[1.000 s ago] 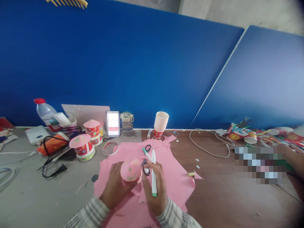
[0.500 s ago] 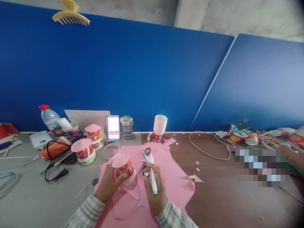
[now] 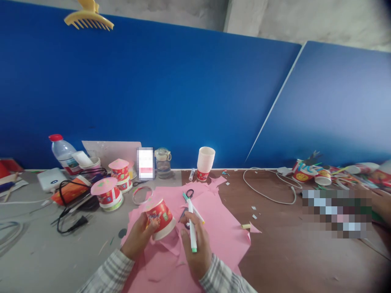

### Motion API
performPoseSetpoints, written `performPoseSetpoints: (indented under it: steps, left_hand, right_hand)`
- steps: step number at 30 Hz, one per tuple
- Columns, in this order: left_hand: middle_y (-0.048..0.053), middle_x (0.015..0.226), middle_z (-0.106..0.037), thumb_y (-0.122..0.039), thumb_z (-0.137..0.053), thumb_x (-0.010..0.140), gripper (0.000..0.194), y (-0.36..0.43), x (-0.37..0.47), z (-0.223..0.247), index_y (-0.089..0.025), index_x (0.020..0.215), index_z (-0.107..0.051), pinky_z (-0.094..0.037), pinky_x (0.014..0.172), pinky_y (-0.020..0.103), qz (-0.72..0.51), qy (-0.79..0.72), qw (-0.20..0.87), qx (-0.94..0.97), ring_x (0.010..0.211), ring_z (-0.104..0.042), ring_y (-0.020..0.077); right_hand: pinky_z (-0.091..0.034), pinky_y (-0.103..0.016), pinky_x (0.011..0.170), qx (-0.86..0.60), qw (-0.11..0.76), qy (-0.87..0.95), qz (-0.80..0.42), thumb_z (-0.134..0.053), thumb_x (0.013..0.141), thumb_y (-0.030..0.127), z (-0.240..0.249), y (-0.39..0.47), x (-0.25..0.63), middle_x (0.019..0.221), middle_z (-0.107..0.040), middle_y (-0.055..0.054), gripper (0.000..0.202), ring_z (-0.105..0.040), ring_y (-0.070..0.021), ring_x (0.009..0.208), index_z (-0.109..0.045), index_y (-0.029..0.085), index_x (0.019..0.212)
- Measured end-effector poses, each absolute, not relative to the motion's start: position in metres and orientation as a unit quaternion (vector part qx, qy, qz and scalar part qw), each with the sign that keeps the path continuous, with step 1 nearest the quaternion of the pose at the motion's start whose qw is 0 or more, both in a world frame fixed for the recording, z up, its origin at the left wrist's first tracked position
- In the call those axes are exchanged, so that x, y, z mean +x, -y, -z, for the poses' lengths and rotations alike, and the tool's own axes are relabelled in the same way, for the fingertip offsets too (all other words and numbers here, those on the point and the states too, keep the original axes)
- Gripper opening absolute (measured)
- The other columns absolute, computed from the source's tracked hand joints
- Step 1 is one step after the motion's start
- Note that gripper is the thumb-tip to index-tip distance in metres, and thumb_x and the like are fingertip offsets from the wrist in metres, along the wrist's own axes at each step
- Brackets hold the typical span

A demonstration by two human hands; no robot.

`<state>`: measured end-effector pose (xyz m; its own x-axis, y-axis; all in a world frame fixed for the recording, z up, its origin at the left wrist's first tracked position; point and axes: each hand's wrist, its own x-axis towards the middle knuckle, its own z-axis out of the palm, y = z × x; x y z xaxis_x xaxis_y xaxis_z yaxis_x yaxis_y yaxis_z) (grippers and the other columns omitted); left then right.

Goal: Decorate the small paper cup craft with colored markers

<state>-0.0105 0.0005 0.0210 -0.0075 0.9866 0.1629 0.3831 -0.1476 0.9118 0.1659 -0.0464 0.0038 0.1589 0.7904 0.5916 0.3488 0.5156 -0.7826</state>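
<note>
A red printed paper cup (image 3: 160,216) with a pink paper disc on its top is in my left hand (image 3: 141,236), tilted, its white rim low and to the right. My right hand (image 3: 198,246) is closed around a white marker pen (image 3: 192,228) with a green end pointing toward me. Beneath both hands lies pink paper (image 3: 226,236) with cut, ragged edges. On it, just beyond my right hand, are scissors (image 3: 190,193), partly covered by the hand, and another pen with a teal cap (image 3: 185,197).
Left are pink-topped cups (image 3: 111,198), a roll of tape (image 3: 142,195), a black plug cable (image 3: 77,224) and a bottle (image 3: 64,152). At the back stand a glass jar (image 3: 164,165) and stacked paper cups (image 3: 205,162). Right, a white cable (image 3: 269,201) and another person's hand (image 3: 381,203).
My left hand has tipped the cup so more of its printed side faces me. The marker in my right hand has shifted slightly left and turned more upright.
</note>
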Motion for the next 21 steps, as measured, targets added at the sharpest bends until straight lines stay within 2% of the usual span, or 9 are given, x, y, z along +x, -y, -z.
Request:
performPoseSetpoints:
  steps: [5, 9, 15, 21]
  left_hand:
    - [0.004, 0.076, -0.07, -0.066, -0.048, 0.048, 0.058, 0.0011, -0.0066, -0.027, -0.02, 0.082, -0.058, -0.052, 0.064, 0.038, -0.476, -0.532, 0.408, 0.569, 0.074, -0.06, 0.0252]
    - [0.006, 0.079, -0.07, -0.068, -0.046, 0.049, 0.061, 0.0011, -0.0066, -0.0261, -0.02, 0.085, -0.056, -0.053, 0.061, 0.037, -0.469, -0.531, 0.414, 0.572, 0.072, -0.061, 0.0252]
    - [0.004, 0.079, -0.07, -0.065, -0.048, 0.051, 0.054, 0.0, -0.0105, -0.0191, -0.022, 0.083, -0.056, -0.053, 0.06, 0.034, -0.468, -0.517, 0.403, 0.592, 0.072, -0.061, 0.0238]
    - [0.003, 0.076, -0.07, -0.067, -0.044, 0.052, 0.055, 0.0017, -0.0085, -0.0221, -0.022, 0.082, -0.059, -0.052, 0.06, 0.032, -0.451, -0.505, 0.405, 0.615, 0.071, -0.06, 0.0226]
  right_hand:
    - [-0.055, -0.038, 0.074, -0.455, 0.603, 0.628, -0.185, -0.059, 0.072, 0.01, -0.0031, 0.0469, 0.1655, 0.087, -0.068, -0.004, 0.039, -0.065, -0.0249, 0.081, -0.055, 0.024, 0.109]
    - [-0.055, -0.037, 0.073, -0.455, 0.592, 0.637, -0.189, -0.06, 0.071, 0.008, -0.0018, 0.0463, 0.1647, 0.09, -0.068, -0.004, 0.042, -0.065, -0.0246, 0.081, -0.055, 0.024, 0.109]
    - [-0.057, -0.035, 0.068, -0.455, 0.589, 0.641, -0.191, -0.059, 0.068, 0.005, -0.0054, 0.0463, 0.1642, 0.084, -0.067, -0.002, 0.045, -0.065, -0.0234, 0.075, -0.055, 0.025, 0.108]
    - [-0.055, -0.035, 0.067, -0.44, 0.579, 0.657, -0.2, -0.059, 0.071, 0.004, -0.0057, 0.0456, 0.1639, 0.08, -0.063, -0.002, 0.044, -0.063, -0.0225, 0.072, -0.053, 0.024, 0.109]
